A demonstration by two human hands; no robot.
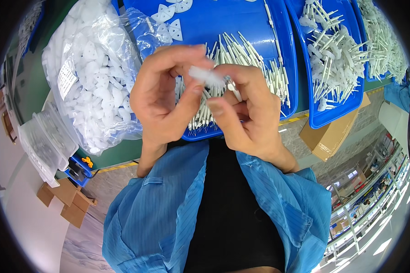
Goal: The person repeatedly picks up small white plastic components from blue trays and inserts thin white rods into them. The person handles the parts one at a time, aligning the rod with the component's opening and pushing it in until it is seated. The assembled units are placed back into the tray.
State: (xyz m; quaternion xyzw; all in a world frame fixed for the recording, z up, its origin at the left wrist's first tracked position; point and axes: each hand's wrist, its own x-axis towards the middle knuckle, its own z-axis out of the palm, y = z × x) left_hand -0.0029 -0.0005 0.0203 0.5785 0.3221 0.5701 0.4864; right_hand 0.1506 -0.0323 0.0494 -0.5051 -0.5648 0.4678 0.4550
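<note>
My left hand point(161, 93) is closed, its thumb and fingers pinching a small translucent white plastic piece point(206, 76), blurred by motion. Right beside it, my right hand point(253, 107) is also closed, with a short white rod point(233, 87) between thumb and fingers. Rod and plastic piece meet between the two hands; whether they are joined I cannot tell. Both hands are above a blue tray point(241, 20), where many thin white rods with metal tips point(275, 79) lie in a pile. Several loose fan-shaped white pieces point(175, 30) lie in the tray's far left part.
To the left, a clear plastic bag point(93, 86) full of white pieces lies on the green table. A second blue tray point(321, 120) with rods and white pieces stands right, another rod pile point(385, 50) beyond it. A cardboard box point(335, 134) sits below the table's right edge.
</note>
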